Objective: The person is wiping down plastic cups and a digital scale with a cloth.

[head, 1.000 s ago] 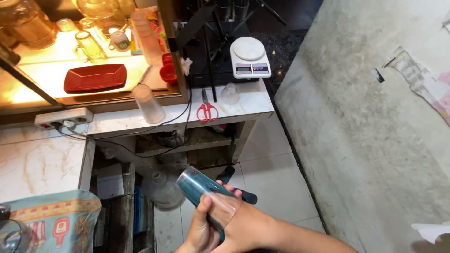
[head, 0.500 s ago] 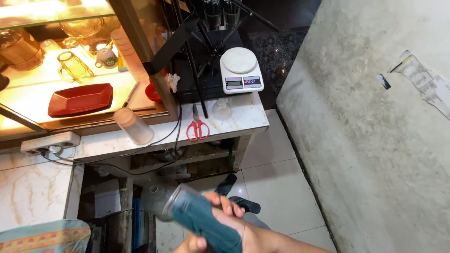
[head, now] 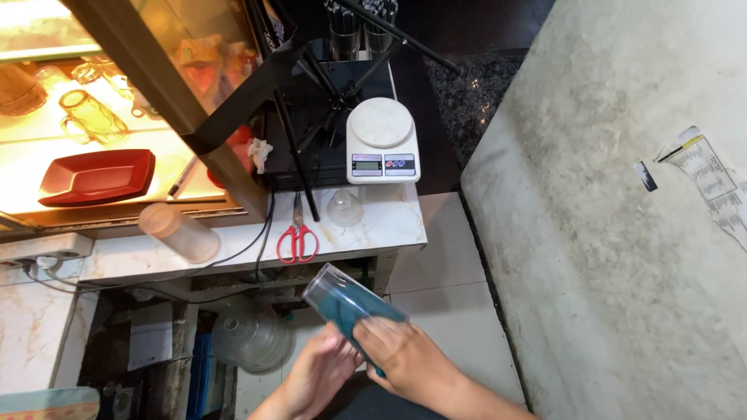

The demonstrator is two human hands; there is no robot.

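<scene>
A clear tumbler with a dark teal inside (head: 342, 302) is tilted with its open mouth up and to the left, low in the middle of the head view. My right hand (head: 408, 358) wraps over its lower end from the right. My left hand (head: 315, 372) cups it from below on the left, fingers against the base. Both hands hold it in the air over the tiled floor, in front of a white marble counter (head: 389, 225).
On the counter sit a white kitchen scale (head: 381, 140), red-handled scissors (head: 296, 241), a small clear dome (head: 344, 208) and a frosted plastic cup on its side (head: 179, 232). A lit glass cabinet holds a red tray (head: 97, 176). A rough wall (head: 607, 218) rises at right. A clear jug (head: 250, 339) stands below.
The view has swung right and closer to the counter. The tumbler has turned in my hands, with its mouth now up-left, and my left hand has come up under it.
</scene>
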